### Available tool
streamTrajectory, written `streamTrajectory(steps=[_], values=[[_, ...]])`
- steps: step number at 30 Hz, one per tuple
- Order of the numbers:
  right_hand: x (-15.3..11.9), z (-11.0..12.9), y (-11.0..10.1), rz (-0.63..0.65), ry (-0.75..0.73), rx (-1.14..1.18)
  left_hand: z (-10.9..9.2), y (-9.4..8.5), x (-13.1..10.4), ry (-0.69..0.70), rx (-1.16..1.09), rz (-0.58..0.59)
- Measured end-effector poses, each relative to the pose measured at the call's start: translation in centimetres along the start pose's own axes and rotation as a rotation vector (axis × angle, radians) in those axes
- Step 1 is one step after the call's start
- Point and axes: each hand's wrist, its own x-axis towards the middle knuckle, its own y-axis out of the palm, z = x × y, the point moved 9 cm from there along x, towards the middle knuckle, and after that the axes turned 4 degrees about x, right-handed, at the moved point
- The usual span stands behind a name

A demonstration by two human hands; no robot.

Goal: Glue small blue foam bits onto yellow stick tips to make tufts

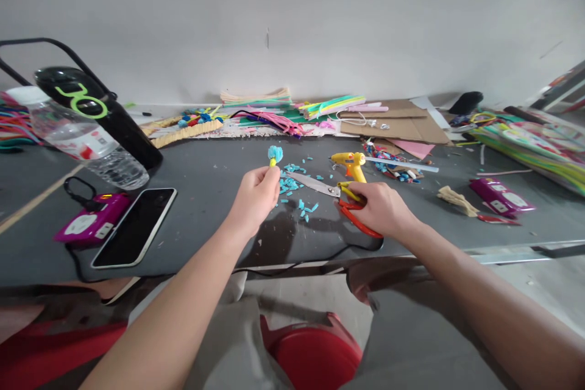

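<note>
Between the thumb and fingers of my left hand [256, 198] is a small craft flower [275, 154], with a fluffy light-blue head and a yellow-green stem. My right hand [379, 207] grips a pair of scissors [315, 184] by red and yellow handles. The blades point left toward the flower and look closed or nearly so. Short blue clippings [305, 208] lie scattered on the grey table [214, 219] beneath the blades. A yellow glue gun [350, 164] rests just beyond my right hand, a pale glue stick [402, 163] extending from its back.
On the left are a phone [136, 226], a purple power socket [95, 218], a water bottle [91, 140] and a black lamp-like object [109, 122]. Pipe cleaner bundles [329, 106] and cardboard [397, 122] line the back. Another purple socket [501, 196] sits right. A cable runs along the front edge.
</note>
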Motion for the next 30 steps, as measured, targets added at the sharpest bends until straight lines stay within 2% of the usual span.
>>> streamTrajectory(steps=[6, 17, 30], values=[[-0.01, -0.15, -0.23, -0.022, 0.015, 0.021, 0.01, 0.05, -0.02, -0.043, -0.035, 0.008], [0.08, -0.47, -0.16, -0.030, 0.000, 0.019, 0.09, -0.11, 0.02, -0.019, -0.028, 0.004], [0.04, -0.10, -0.08, 0.008, -0.009, 0.022, 0.32, -0.01, 0.11, -0.038, -0.040, 0.008]])
